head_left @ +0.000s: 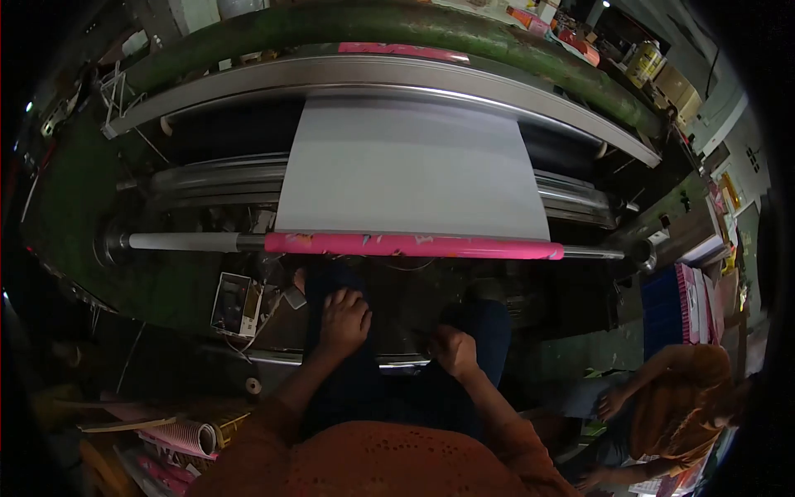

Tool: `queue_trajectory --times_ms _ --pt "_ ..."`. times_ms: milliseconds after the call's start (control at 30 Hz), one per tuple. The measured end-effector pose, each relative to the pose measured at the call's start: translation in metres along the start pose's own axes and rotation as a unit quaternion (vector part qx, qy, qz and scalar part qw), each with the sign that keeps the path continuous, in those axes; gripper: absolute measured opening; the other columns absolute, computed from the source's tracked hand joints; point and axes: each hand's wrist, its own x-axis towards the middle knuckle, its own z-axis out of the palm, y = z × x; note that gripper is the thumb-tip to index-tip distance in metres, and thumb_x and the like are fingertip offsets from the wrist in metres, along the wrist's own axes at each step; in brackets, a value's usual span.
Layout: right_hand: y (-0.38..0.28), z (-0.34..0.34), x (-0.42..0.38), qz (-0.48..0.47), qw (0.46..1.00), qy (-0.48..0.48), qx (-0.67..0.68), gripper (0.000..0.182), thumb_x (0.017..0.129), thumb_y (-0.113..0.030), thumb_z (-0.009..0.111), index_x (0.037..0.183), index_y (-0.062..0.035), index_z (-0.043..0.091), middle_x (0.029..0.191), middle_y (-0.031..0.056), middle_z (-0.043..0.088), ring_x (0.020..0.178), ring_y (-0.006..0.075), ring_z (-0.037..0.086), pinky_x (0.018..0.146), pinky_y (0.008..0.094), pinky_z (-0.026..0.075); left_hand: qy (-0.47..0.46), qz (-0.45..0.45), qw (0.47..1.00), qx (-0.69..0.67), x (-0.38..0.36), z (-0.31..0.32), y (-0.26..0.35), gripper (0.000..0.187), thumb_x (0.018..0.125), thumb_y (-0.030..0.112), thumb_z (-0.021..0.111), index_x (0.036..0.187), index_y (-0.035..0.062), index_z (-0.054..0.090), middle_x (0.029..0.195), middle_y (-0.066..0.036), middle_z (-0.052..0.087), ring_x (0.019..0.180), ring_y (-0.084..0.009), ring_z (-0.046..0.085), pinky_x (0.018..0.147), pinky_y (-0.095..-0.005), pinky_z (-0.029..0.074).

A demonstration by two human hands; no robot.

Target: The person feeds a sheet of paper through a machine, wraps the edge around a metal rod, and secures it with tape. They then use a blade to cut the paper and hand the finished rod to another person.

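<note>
My left hand lies on my left knee with its fingers stretched over the dark trousers, holding nothing. My right hand is closed near my right thigh. A dark, thin shape seems to stick out from it on the left, too dim to name. In front of both hands a pink printed roll sits around a metal shaft. A wide white sheet runs from the machine down to this roll. Neither hand touches the roll or the sheet.
Above the sheet a metal bar and a green roller span the machine. A control box with wires is at left below the shaft. Another person sits at lower right. Cardboard tubes lie at lower left.
</note>
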Motion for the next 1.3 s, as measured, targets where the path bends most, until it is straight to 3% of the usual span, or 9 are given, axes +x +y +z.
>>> queue_trajectory --times_ms 100,267,400,467,567,700,900,1067,1300 --pt "-0.008 -0.013 0.005 0.057 0.995 -0.054 0.066 0.011 0.083 -0.016 0.065 0.084 -0.0043 0.065 0.078 0.0141 0.066 0.071 0.0291 0.065 0.064 0.0356 0.051 0.012 0.008 1.0 0.008 0.001 0.003 -0.002 0.013 0.075 0.017 0.067 0.078 0.0055 0.062 0.099 -0.01 0.058 0.101 -0.0294 0.053 0.086 -0.0447 0.04" --pt "-0.118 -0.115 0.071 -0.06 0.978 -0.033 0.195 0.003 0.081 -0.001 0.065 0.082 0.0006 0.063 0.071 0.0054 0.061 0.065 0.0116 0.057 0.059 0.0242 0.045 0.065 0.016 0.994 -0.083 0.007 0.015 -0.002 0.015 0.075 0.018 0.068 0.08 0.0061 0.061 0.099 -0.009 0.057 0.103 -0.0277 0.053 0.085 -0.0443 0.041" --pt "-0.204 -0.135 0.175 -0.254 0.953 0.036 0.164 0.006 0.079 -0.004 0.067 0.082 -0.0002 0.063 0.071 0.0106 0.065 0.063 0.0208 0.062 0.06 0.0292 0.049 0.125 0.072 0.985 -0.096 0.03 -0.037 0.019 0.016 0.076 0.017 0.069 0.085 0.0065 0.062 0.101 -0.009 0.059 0.099 -0.0274 0.056 0.086 -0.0446 0.043" --pt "-0.22 -0.113 0.235 -0.286 0.952 0.003 0.104 0.006 0.079 -0.007 0.064 0.083 -0.002 0.064 0.072 0.0128 0.065 0.065 0.0268 0.064 0.062 0.0334 0.05 0.178 0.19 0.961 -0.097 0.034 -0.059 0.028 0.019 0.077 0.018 0.069 0.092 0.0074 0.062 0.106 -0.009 0.059 0.103 -0.0269 0.056 0.091 -0.0462 0.042" --pt "-0.229 -0.078 0.276 -0.286 0.954 -0.024 0.086 0.008 0.079 -0.01 0.062 0.084 -0.0043 0.065 0.074 0.0152 0.066 0.07 0.0315 0.065 0.065 0.0384 0.051 0.226 0.223 0.948 -0.041 0.048 -0.093 0.029 0.026 0.076 0.02 0.07 0.097 0.0074 0.062 0.11 -0.009 0.059 0.108 -0.0274 0.055 0.093 -0.046 0.041" --pt "-0.23 -0.058 0.287 -0.304 0.952 -0.032 0.03 0.01 0.079 -0.009 0.065 0.085 -0.0017 0.065 0.076 0.0151 0.067 0.068 0.0289 0.065 0.065 0.036 0.051 0.135 0.094 0.985 0.048 0.081 -0.145 0.02 0.038 0.075 0.031 0.073 0.097 0.003 0.059 0.104 -0.011 0.058 0.104 -0.0266 0.054 0.089 -0.0422 0.042" --pt "-0.238 -0.055 0.289 -0.317 0.948 -0.025 -0.032 0.009 0.074 -0.012 0.063 0.079 -0.0045 0.063 0.075 0.0166 0.065 0.074 0.0362 0.063 0.066 0.0437 0.051 0.098 0.124 0.977 0.146 0.089 -0.12 -0.011 0.043 0.074 0.045 0.067 0.09 0.0057 0.057 0.079 -0.006 0.051 0.079 -0.0221 0.05 0.073 -0.0359 0.04" --pt "-0.27 -0.058 0.304 -0.385 0.89 -0.111 -0.216 0.01 0.072 -0.009 0.063 0.08 -0.0056 0.067 0.08 0.0154 0.067 0.077 0.0345 0.066 0.07 0.0426 0.054 0.076 0.138 0.979 0.133 0.092 -0.124 -0.009 0.046 0.075 0.048 0.067 0.089 0.0055 0.057 0.085 -0.008 0.055 0.081 -0.025 0.053 0.074 -0.0372 0.041" --pt "-0.144 -0.143 0.261 -0.343 0.91 -0.114 -0.202 0.011 0.076 -0.013 0.062 0.082 -0.0049 0.065 0.082 0.016 0.065 0.075 0.034 0.065 0.066 0.0437 0.052 0.043 0.133 0.974 0.18 0.09 -0.121 -0.011 0.054 0.072 0.053 0.068 0.095 0.0049 0.055 0.091 -0.01 0.055 0.084 -0.0298 0.055 0.076 -0.0426 0.043"
